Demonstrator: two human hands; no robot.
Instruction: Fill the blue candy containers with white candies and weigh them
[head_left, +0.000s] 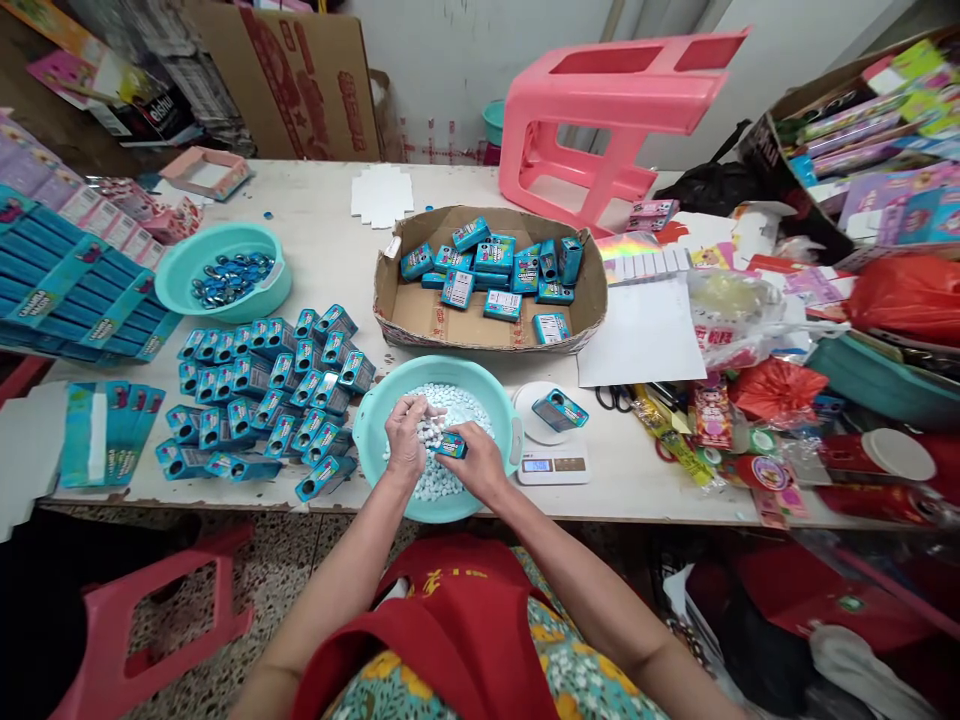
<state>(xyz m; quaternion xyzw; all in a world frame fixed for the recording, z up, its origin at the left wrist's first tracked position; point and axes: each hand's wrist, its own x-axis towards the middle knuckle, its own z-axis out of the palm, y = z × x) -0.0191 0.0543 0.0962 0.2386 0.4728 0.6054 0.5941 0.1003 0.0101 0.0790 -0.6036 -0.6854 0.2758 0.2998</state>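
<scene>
two bare hands meet over a wide mint-green basin [364, 432], smooth round plastic heaped with small white pellets [436, 486], at the front of the desk [319, 245]. the left hand [407, 437] has its fingers bunched, the grip curled part-closed around some of the pellets. the right hand [480, 462] has its grip closed on a small blue box [451, 444] of crisp-edged printed card, held over the basin just beside the left fingers. to the left, more blue boxes [281, 385] crowd together, many showing a round dark hole in one end; behind them a smaller bowl [271, 295] holds glossy, metallic-blue pieces [232, 278]. beyond the basin, a brown cardboard tray [409, 314] with rough, worn edges carries a loose jumble of blue boxes. to the right, a flat white scale [555, 475] bears one blue carton [561, 410] on its round pan. at the back, a glossy pink plastic stool [592, 102] lies tipped over.
</scene>
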